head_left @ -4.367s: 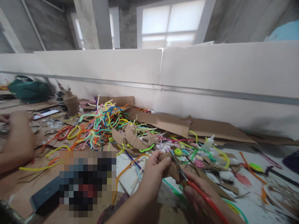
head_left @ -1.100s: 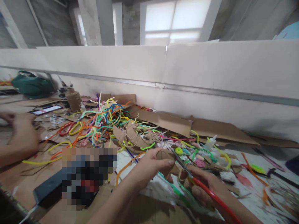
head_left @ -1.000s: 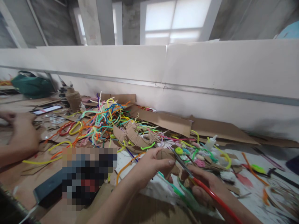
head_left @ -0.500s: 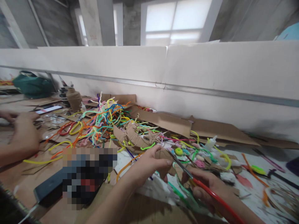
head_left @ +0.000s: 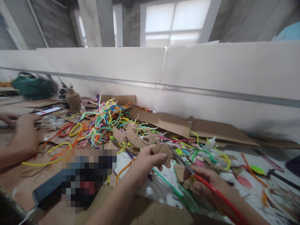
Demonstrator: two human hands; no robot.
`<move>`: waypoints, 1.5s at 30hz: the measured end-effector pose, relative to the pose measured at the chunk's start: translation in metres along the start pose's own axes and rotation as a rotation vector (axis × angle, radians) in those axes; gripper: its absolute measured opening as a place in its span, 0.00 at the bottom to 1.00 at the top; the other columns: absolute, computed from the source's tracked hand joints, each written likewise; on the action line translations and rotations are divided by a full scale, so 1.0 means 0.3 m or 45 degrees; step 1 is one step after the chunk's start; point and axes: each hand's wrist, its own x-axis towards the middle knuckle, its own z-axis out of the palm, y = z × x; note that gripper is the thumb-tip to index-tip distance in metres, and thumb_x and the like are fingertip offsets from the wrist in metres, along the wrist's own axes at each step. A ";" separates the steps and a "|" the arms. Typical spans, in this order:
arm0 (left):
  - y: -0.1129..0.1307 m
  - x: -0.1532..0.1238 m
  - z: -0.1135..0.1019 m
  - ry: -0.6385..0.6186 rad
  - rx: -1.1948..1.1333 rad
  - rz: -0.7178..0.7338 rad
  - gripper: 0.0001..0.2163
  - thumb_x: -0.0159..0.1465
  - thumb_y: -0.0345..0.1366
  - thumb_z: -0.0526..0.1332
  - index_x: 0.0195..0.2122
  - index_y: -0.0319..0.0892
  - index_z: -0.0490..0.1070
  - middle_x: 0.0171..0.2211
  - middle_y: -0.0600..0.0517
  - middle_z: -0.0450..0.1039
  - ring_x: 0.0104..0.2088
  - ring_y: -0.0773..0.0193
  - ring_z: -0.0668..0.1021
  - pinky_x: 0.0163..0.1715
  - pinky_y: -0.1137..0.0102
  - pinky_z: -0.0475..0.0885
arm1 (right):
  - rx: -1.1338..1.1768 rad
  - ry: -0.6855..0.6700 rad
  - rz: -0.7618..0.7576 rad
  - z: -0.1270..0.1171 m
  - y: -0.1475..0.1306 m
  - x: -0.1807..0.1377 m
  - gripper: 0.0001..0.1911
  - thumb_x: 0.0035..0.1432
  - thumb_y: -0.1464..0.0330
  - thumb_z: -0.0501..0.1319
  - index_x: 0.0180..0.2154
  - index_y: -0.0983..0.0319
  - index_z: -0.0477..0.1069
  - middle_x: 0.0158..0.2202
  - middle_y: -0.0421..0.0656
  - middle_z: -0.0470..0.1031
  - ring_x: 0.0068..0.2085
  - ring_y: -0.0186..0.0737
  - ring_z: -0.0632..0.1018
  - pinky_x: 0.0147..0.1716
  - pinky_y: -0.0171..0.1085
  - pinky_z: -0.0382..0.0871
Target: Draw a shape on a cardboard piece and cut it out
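My left hand (head_left: 150, 159) pinches a small curved piece of brown cardboard (head_left: 165, 151) between thumb and fingers. Closed around red-handled scissors (head_left: 206, 182), my right hand (head_left: 203, 181) is just to the right. The metal blades point up and left, with their tips close by the cardboard's right edge; whether they touch it I cannot tell. Below the blades lies another cardboard piece (head_left: 180, 172) with a green pipe cleaner along it. Cardboard curves wound with twine (head_left: 132, 136) rest beyond my left hand.
A heap of coloured pipe cleaners (head_left: 105, 122) spreads across the table, beside red-and-yellow scissors (head_left: 70, 128). A twine spool (head_left: 73, 100), a white glue bottle (head_left: 210, 143) and a dark power bank (head_left: 49, 187) stand or lie around. Another person's arm (head_left: 24, 137) reaches in at left.
My left hand has shifted slightly left and turned the cardboard piece, so more of it shows. The scissors' tips are a little further left. The surroundings look the same.
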 end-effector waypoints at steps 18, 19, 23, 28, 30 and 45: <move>-0.007 -0.003 0.000 -0.132 0.100 -0.029 0.13 0.55 0.43 0.72 0.36 0.40 0.78 0.29 0.51 0.75 0.27 0.66 0.71 0.29 0.70 0.60 | 0.051 0.094 -0.059 0.050 0.018 0.012 0.34 0.54 0.34 0.65 0.38 0.58 0.69 0.20 0.29 0.56 0.17 0.27 0.55 0.15 0.30 0.48; -0.012 -0.001 -0.001 -0.121 0.099 -0.028 0.14 0.55 0.43 0.72 0.37 0.39 0.79 0.30 0.51 0.76 0.28 0.66 0.71 0.29 0.70 0.60 | 0.071 0.095 -0.061 0.050 0.019 0.013 0.34 0.54 0.34 0.65 0.38 0.58 0.70 0.20 0.30 0.57 0.17 0.28 0.55 0.16 0.30 0.49; -0.023 0.008 -0.005 -0.041 0.040 -0.010 0.16 0.55 0.42 0.73 0.40 0.38 0.79 0.32 0.51 0.76 0.28 0.66 0.71 0.29 0.71 0.60 | 0.159 0.078 -0.068 0.052 0.020 0.018 0.32 0.55 0.36 0.68 0.37 0.58 0.70 0.20 0.30 0.57 0.19 0.29 0.56 0.18 0.31 0.46; -0.003 0.014 -0.012 0.032 -0.104 -0.035 0.15 0.51 0.39 0.73 0.38 0.38 0.79 0.33 0.51 0.76 0.29 0.67 0.72 0.31 0.71 0.63 | 0.252 0.114 -0.051 0.052 0.017 0.018 0.34 0.53 0.35 0.68 0.38 0.58 0.69 0.20 0.28 0.51 0.20 0.28 0.50 0.19 0.31 0.42; 0.007 0.014 -0.015 0.046 -0.123 -0.031 0.15 0.50 0.39 0.73 0.37 0.38 0.79 0.33 0.51 0.76 0.30 0.67 0.72 0.31 0.71 0.63 | 0.183 0.153 -0.034 0.038 0.012 0.016 0.35 0.52 0.33 0.67 0.40 0.58 0.69 0.20 0.29 0.54 0.20 0.29 0.54 0.19 0.30 0.46; -0.001 0.008 -0.008 0.058 0.070 -0.020 0.18 0.56 0.44 0.72 0.42 0.38 0.76 0.32 0.51 0.76 0.27 0.66 0.74 0.29 0.70 0.69 | -0.199 -0.130 -0.131 -0.017 -0.015 0.016 0.42 0.55 0.32 0.61 0.54 0.58 0.76 0.30 0.39 0.65 0.29 0.39 0.67 0.26 0.36 0.68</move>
